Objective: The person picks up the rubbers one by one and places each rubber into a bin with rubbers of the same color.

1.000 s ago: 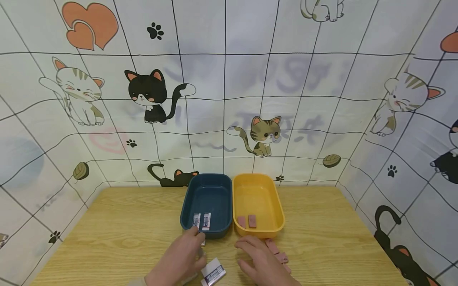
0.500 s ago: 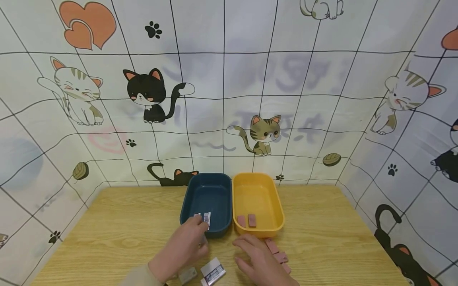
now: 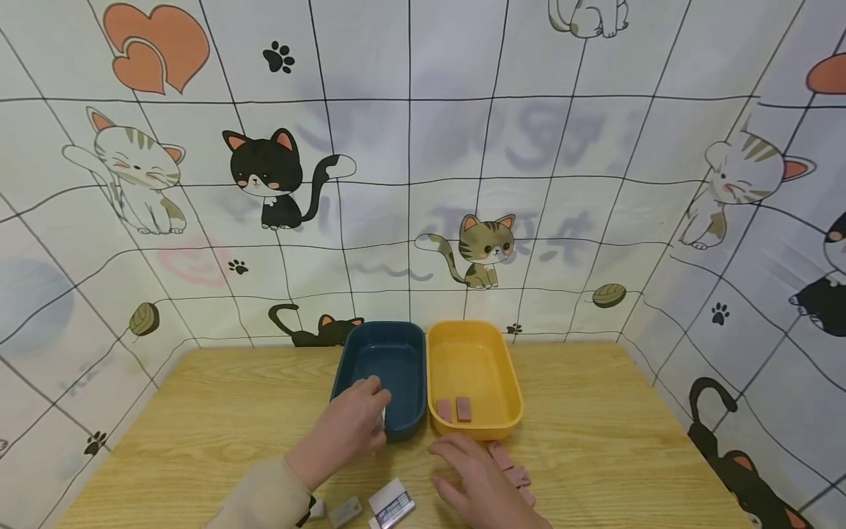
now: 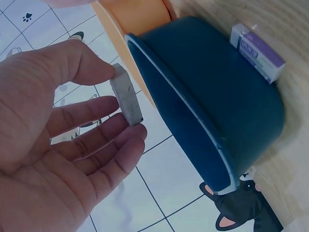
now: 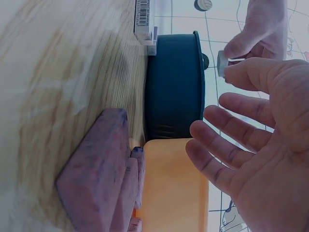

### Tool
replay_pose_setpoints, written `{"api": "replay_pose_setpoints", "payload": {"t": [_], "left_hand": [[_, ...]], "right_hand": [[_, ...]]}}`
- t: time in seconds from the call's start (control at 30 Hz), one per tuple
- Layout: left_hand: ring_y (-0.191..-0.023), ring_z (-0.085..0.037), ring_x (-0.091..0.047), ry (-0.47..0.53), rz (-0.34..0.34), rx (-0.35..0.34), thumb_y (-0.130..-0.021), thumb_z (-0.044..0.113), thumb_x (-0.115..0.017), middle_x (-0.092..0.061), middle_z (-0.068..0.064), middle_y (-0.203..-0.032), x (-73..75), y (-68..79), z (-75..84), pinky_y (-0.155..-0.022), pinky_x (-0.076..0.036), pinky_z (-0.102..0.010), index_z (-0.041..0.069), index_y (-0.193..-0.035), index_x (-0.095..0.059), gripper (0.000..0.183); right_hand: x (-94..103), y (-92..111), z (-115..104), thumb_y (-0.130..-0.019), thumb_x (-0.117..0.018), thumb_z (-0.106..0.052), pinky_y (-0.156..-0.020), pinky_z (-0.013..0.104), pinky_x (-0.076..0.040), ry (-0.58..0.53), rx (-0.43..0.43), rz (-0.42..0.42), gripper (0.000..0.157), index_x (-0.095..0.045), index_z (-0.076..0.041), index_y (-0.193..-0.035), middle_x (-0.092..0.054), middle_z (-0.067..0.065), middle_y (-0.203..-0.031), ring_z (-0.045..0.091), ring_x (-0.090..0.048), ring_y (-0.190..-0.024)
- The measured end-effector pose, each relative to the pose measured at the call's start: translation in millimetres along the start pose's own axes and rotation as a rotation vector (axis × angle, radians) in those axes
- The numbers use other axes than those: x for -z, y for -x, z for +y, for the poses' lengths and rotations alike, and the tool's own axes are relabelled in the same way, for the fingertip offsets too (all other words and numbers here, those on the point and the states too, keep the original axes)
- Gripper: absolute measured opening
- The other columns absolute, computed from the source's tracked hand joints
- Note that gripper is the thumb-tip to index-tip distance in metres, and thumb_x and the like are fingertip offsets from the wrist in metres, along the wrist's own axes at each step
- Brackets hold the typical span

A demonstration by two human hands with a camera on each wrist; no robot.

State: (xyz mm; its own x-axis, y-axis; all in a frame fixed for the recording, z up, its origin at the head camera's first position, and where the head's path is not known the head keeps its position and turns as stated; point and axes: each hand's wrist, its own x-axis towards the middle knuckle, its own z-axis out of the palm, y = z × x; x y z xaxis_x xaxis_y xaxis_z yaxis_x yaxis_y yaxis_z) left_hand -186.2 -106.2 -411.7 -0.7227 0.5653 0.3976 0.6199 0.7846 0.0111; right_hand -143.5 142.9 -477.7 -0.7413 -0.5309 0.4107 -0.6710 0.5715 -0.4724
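Note:
My left hand (image 3: 350,430) pinches a worn grey-white eraser (image 4: 127,94) between thumb and fingertips, at the open top of the dark blue bin (image 3: 383,334). From the head, this hand covers the near left corner of that bin and the sleeved erasers lying there. My right hand (image 3: 472,477) holds nothing; its fingers are loosely bent, close to the front of the yellow bin (image 3: 472,353). Beside it on the table lie several pink erasers (image 3: 500,455), with dark smudges in the right wrist view. Two more pink erasers (image 3: 464,409) are inside the yellow bin.
In front of the blue bin lie a white-sleeved eraser (image 3: 391,503) and a bare grey eraser (image 3: 346,512). Both bins stand side by side on the wooden table (image 3: 581,411), near a cat-print cloth wall (image 3: 390,213) at the back.
My left hand has lifted off the table with the grey-white eraser and moved forward over the blue bin. The bare eraser near the front edge has come into sight. My right hand has hardly moved.

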Motion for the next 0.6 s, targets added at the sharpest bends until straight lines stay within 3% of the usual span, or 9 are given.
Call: {"api": "replay_pose_setpoints", "payload": {"t": [0.23, 0.47, 0.6], "left_hand": [[-0.071, -0.015, -0.047, 0.005, -0.054, -0.018, -0.073, 0.006, -0.079, -0.053, -0.002, -0.084, -2.8, -15.3, -4.9, -0.061, -0.048, -0.027, 0.005, -0.094, -0.068, 0.024], [-0.070, -0.015, -0.044, 0.025, -0.117, -0.021, -0.078, 0.002, -0.075, -0.053, -0.002, -0.083, -10.3, -30.3, -9.9, -0.061, -0.046, -0.026, 0.004, -0.096, -0.070, 0.019], [-0.071, -0.014, -0.045, 0.032, -0.155, -0.019, -0.080, 0.003, -0.074, -0.055, -0.002, -0.085, -12.9, -35.0, -13.9, -0.065, -0.049, -0.027, 0.004, -0.099, -0.071, 0.019]], "right_hand": [[1.6, 1, -1, -0.094, -0.075, -0.016, -0.096, 0.036, -0.054, 0.006, -0.032, -0.032, 0.035, -0.067, -0.014, -0.128, -0.062, -0.004, -0.128, 0.012, -0.060, -0.116], [3.1, -2, -3, -0.096, -0.074, -0.018, -0.099, 0.038, -0.053, -0.005, -0.093, -0.078, 0.035, -0.067, -0.012, -0.129, -0.061, -0.005, -0.129, 0.012, -0.059, -0.117], [0.8, -2, -3, -0.096, -0.073, -0.018, -0.097, 0.037, -0.054, -0.018, -0.085, -0.087, 0.034, -0.067, -0.012, -0.129, -0.062, -0.005, -0.128, 0.011, -0.059, -0.116]]}}
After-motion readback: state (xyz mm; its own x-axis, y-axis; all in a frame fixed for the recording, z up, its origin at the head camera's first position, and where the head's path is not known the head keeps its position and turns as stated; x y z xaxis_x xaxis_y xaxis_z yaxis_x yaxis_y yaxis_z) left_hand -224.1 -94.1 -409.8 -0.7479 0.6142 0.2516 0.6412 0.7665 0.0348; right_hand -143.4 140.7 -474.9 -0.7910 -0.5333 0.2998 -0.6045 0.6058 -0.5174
